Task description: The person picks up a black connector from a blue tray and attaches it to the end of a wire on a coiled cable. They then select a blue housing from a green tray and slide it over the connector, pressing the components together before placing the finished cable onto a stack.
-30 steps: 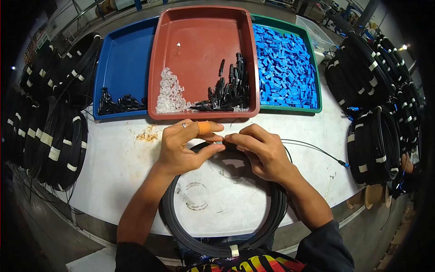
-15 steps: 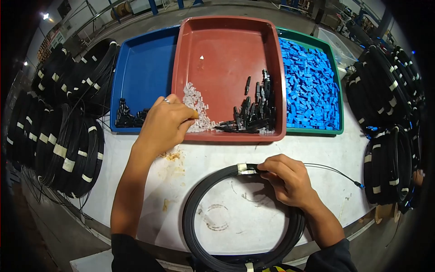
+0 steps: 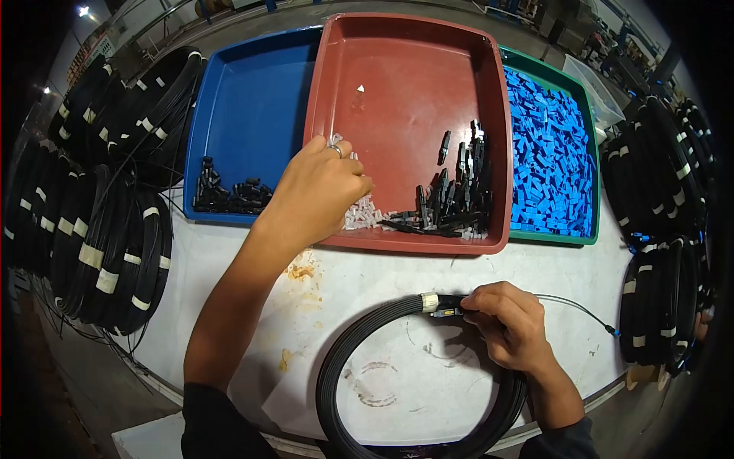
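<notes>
My left hand (image 3: 317,187) is over the lower left of the red tray (image 3: 405,243), above a pile of small whitish translucent plastic pieces (image 3: 361,216). Its fingers are curled together, and what is between them, if anything, is hidden. On the right, my right hand (image 3: 508,325) pinches black cable at the top of a coil of black cable (image 3: 336,382) lying on the white table. A small connector (image 3: 446,312) pokes out beside those fingertips, close to a strip of pale tape (image 3: 430,303) around the coil.
Black connector parts (image 3: 451,191) lie in the red tray's right side. The blue tray (image 3: 252,99) holds black pieces; the green tray (image 3: 592,191) holds many blue clips (image 3: 547,153). Taped cable coils are stacked left (image 3: 92,245) and right (image 3: 650,306). A thin cable end (image 3: 589,315) extends rightward.
My left hand has shifted over the whitish pieces, its fingers more curled, and the yellowish bit at its fingertips no longer shows. My right hand keeps its pinch. The whole view has shifted slightly.
</notes>
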